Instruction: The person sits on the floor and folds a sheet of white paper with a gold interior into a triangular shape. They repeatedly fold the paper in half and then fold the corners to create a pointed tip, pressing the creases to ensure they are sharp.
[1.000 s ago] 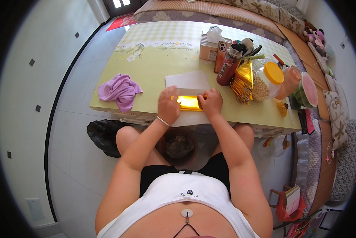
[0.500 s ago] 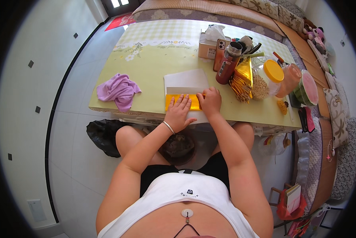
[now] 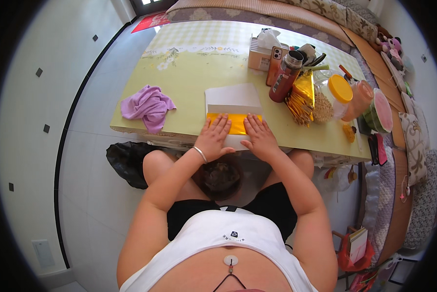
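Note:
A strip of shiny gold foil paper lies across a white sheet at the table's front edge. Flat on the foil's left part rests my left hand, its fingers stretched out and a silver bangle at the wrist. My right hand presses flat on the right part, fingers extended and thumb pointing inward. Between the two hands the middle of the foil shows. To the right stands a bundle of folded gold foil pieces, apart from my hands.
A purple cloth lies crumpled on the left. Toward the right are a dark red flask, a phone, a tissue box, a yellow-lidded jar and a cut watermelon. Below the table sits a dark bin.
My right hand has gone from curled fingers at the foil's right end to lying flat on it. My left hand stays flat. The view has shifted slightly.

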The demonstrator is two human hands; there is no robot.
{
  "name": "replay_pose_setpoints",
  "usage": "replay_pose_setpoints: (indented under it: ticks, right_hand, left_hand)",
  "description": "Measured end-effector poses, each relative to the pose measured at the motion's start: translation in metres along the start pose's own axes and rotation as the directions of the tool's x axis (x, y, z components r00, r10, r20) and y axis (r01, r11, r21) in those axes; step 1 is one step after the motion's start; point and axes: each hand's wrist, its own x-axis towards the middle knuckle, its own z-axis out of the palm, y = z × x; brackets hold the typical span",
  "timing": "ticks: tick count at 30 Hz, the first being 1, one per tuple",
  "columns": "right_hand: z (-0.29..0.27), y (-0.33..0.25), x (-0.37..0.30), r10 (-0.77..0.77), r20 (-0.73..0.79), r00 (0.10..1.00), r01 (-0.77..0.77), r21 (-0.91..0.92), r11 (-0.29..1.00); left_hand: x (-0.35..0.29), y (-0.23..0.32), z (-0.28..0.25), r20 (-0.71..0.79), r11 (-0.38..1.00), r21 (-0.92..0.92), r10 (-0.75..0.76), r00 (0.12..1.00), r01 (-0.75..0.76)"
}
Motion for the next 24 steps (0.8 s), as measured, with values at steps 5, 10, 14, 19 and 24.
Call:
replay_pose_setpoints:
  ticks: [5,10,14,19,24]
  right_hand:
    - [-0.004,0.021,-0.019,-0.052,-0.109,0.993,0.045,-0.066,0.997]
    - [-0.019,0.000,-0.006,-0.105,-0.115,0.988,0.079,-0.206,0.975]
    - [-0.021,0.000,0.004,-0.144,-0.139,0.980,0.103,-0.267,0.958]
    - [-0.019,0.014,0.018,0.100,-0.202,0.974,-0.042,0.272,0.961]
    - [-0.003,0.041,0.028,0.296,-0.138,0.945,-0.158,0.600,0.785]
  left_hand:
    - [-0.009,-0.031,-0.010,0.109,0.997,0.079,-0.029,0.994,0.020]
    - [0.020,-0.041,-0.034,0.204,0.980,0.195,-0.088,0.975,0.047]
    - [0.035,-0.020,-0.034,-0.070,0.995,0.078,0.068,0.995,-0.062]
    - [0.041,0.021,-0.003,-0.336,0.970,-0.229,0.005,0.942,-0.087]
    - [0.052,0.038,0.013,-0.358,0.829,-0.527,-0.418,0.835,0.189]
